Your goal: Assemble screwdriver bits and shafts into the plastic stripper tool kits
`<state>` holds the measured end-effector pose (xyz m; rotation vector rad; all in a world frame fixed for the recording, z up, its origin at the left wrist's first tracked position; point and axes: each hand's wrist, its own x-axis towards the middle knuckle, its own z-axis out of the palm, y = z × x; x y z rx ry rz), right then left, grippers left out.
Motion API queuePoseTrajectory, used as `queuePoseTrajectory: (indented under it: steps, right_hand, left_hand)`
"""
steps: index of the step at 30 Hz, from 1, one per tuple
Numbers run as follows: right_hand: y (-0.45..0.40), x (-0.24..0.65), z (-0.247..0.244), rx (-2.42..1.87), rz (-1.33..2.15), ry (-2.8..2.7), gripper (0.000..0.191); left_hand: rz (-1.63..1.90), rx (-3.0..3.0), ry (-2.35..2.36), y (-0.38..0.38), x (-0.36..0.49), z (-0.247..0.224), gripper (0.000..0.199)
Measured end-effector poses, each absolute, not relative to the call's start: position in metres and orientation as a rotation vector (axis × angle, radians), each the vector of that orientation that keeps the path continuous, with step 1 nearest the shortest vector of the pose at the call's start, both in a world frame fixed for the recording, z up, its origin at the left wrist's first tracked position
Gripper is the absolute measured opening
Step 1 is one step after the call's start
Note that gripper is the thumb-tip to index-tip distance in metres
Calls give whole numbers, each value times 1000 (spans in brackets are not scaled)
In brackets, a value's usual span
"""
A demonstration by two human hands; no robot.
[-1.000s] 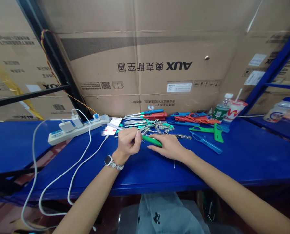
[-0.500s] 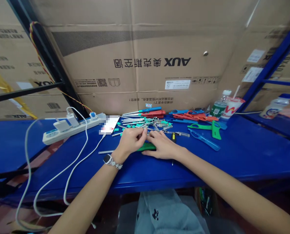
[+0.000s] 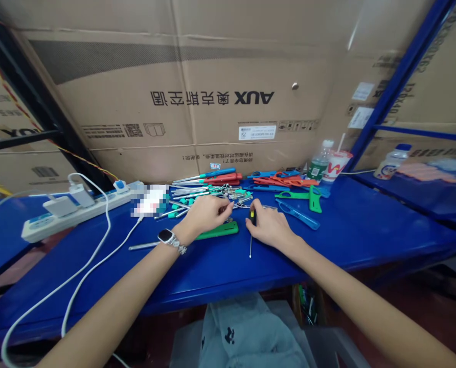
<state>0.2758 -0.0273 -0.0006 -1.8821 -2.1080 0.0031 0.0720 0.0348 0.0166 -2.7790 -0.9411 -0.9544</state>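
Observation:
My right hand (image 3: 270,222) is closed round the black-and-yellow handle of a small screwdriver (image 3: 250,245), its thin shaft pointing down toward the table's front edge. My left hand (image 3: 207,213) is curled with thumb and fingers pinched together. What lies between those fingertips is too small to make out. Under and beside the left hand lies a tool with a flat green handle (image 3: 224,230) and a long metal rod reaching out to the left. Just behind both hands is a heap of thin metal rods with teal ends (image 3: 178,209), partly covered by my left hand.
Red- and blue-handled tools (image 3: 224,179) lie behind the heap. Orange, blue and green plastic handle pieces (image 3: 297,195) lie to the right, near a bottle (image 3: 319,162) and a cup (image 3: 336,167). A power strip (image 3: 97,207) with white cables and a phone (image 3: 157,197) are on the left.
My right hand has moved away from the left hand and taken hold of the screwdriver. The green handle is more exposed. The camera view has shifted to the right.

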Motion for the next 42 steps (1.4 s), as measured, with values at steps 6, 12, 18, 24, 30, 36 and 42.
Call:
queuePoseTrajectory:
  steps: [6,12,18,24,30,36,42]
  right_hand:
    - [-12,274,4,-1680,367,-1839,32]
    - [25,242,13,-1065,809,-1568,36]
    - [54,193,14,-898,801,-1510,45]
    - [49,180,10,-832,758,-1471,50]
    - [40,193,7,-864,812,-1591,33]
    - [37,201,1,-786,897,-1669,25]
    - [35,198,-6,-829,878,-1733,25]
  left_hand:
    - [-1035,-2760,-1061,41,52,12,50]
    - [-1463,-2822,-1310,45,10,18,43]
    - [-1527,-3307,-1328,42,12,18,21]
    - [-1716,-3278,-1341,51,15,6,15]
    - [-1670,-3182,-1207,48,16,9,20]
    - [-1371,-3051,-1274,53,5,6,17]
    - [-1318,-2981,-1309,58,-2,6,18]
